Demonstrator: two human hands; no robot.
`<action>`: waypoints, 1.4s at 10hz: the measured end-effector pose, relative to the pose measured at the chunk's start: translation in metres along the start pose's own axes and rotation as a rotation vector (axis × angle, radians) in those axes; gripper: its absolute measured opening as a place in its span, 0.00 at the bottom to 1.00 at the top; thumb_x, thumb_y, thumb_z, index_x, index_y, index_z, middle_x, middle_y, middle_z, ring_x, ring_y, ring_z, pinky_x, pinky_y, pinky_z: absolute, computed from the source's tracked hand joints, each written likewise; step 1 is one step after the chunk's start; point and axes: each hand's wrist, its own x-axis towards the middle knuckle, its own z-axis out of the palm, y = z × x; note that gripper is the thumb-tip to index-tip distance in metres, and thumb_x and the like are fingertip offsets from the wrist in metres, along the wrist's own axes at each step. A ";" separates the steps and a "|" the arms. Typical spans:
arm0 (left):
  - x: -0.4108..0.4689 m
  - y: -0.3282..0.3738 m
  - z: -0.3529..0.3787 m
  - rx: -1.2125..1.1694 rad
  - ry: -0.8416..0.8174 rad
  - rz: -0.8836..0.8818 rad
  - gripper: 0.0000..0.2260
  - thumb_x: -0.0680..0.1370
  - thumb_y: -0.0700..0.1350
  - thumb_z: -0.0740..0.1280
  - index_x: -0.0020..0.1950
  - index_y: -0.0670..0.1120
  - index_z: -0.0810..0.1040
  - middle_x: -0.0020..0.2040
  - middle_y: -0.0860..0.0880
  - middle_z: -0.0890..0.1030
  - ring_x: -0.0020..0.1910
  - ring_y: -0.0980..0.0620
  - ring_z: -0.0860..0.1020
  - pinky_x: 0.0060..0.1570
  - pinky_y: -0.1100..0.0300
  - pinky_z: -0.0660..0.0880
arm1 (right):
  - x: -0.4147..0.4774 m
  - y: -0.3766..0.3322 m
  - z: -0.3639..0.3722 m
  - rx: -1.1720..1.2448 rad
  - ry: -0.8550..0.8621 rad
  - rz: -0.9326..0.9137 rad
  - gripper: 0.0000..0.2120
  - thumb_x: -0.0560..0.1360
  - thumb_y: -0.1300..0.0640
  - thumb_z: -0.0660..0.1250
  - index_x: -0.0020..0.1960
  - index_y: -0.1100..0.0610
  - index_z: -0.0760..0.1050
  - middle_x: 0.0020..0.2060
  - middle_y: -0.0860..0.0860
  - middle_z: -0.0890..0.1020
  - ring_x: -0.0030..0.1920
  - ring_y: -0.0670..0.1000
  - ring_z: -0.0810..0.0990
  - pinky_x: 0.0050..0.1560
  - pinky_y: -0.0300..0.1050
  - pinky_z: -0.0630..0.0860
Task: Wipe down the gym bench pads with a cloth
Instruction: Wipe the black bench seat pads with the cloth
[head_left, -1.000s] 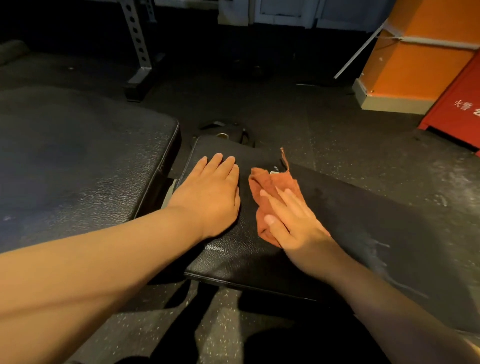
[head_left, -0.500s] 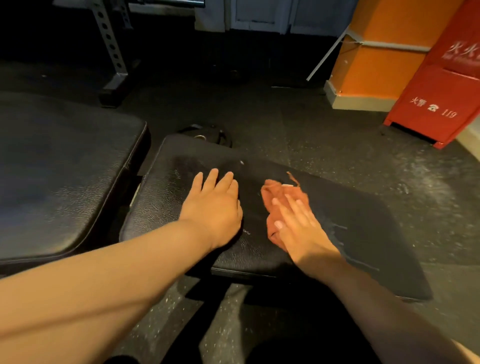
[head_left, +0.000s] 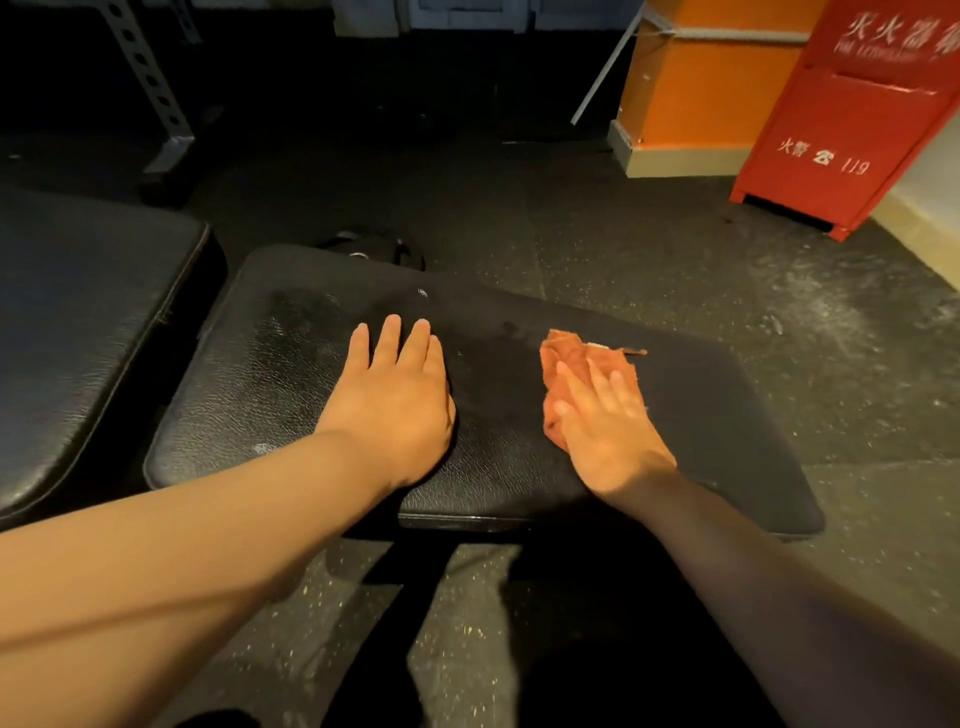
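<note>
A black seat pad of the gym bench fills the middle of the head view. To its left lies the larger black back pad. My left hand rests flat on the seat pad with straight fingers. An orange cloth lies on the same pad to the right. My right hand presses on it with flat fingers, covering its near half. A darker damp-looking patch shows on the pad left of my left hand.
A red fire-equipment box stands at the right rear beside an orange pillar. A perforated steel rack upright rises at the back left. A black weight plate lies on the speckled rubber floor just behind the seat pad.
My right hand has slid the cloth to the right along the seat pad, widening the gap from my left hand. The view has swung right, bringing the red box fully in.
</note>
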 end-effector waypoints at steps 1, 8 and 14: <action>-0.001 0.001 0.001 0.001 0.013 0.008 0.28 0.83 0.54 0.43 0.81 0.41 0.49 0.82 0.44 0.49 0.80 0.39 0.46 0.77 0.39 0.47 | -0.030 -0.017 -0.009 0.072 -0.047 0.023 0.33 0.82 0.39 0.30 0.81 0.53 0.49 0.81 0.52 0.52 0.81 0.52 0.46 0.79 0.56 0.48; 0.002 0.048 0.002 0.008 -0.013 0.102 0.29 0.83 0.55 0.41 0.81 0.41 0.47 0.82 0.42 0.46 0.80 0.37 0.43 0.76 0.36 0.44 | -0.032 0.080 -0.001 -0.019 0.037 0.112 0.30 0.79 0.52 0.42 0.78 0.60 0.62 0.80 0.55 0.55 0.80 0.58 0.55 0.77 0.60 0.53; 0.009 0.070 0.001 -0.011 -0.026 0.115 0.30 0.83 0.55 0.42 0.81 0.40 0.47 0.82 0.42 0.46 0.80 0.39 0.43 0.76 0.37 0.44 | -0.058 0.022 0.002 0.134 0.085 -0.037 0.26 0.85 0.46 0.45 0.79 0.56 0.62 0.78 0.55 0.64 0.79 0.54 0.55 0.78 0.52 0.53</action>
